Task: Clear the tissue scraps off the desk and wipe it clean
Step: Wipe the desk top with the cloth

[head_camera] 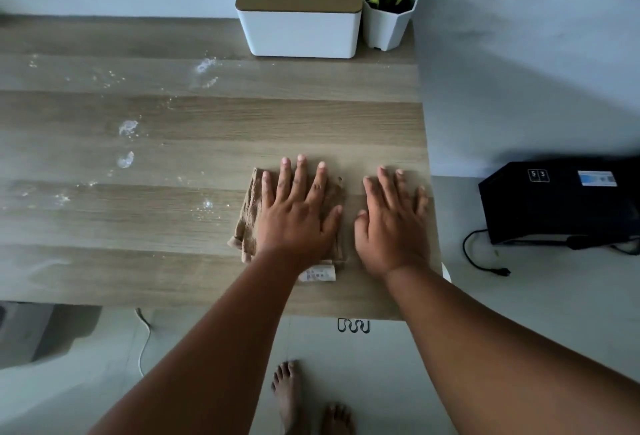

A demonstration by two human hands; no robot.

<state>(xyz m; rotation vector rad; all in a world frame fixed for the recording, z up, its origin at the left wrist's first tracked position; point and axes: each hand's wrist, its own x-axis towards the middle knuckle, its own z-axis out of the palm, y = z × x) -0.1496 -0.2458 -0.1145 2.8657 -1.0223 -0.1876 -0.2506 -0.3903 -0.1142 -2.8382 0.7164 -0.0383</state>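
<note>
A folded brown cloth (248,216) lies on the wooden desk (207,123) near its front right. My left hand (298,213) presses flat on the cloth with straight, spread fingers. Just to the right, my right hand (393,223) lies flat on the bare desk by the right edge, fingers straight. A white label (317,274) sticks out from the cloth's near edge. Small white tissue scraps (128,128) and wet-looking specks (206,66) are scattered over the left and middle of the desk.
A white tissue box with a wooden lid (299,10) and a potted green plant (391,9) stand at the back right against the wall. A black box (557,199) with a cable sits on the floor to the right. My bare feet (287,396) are below the desk.
</note>
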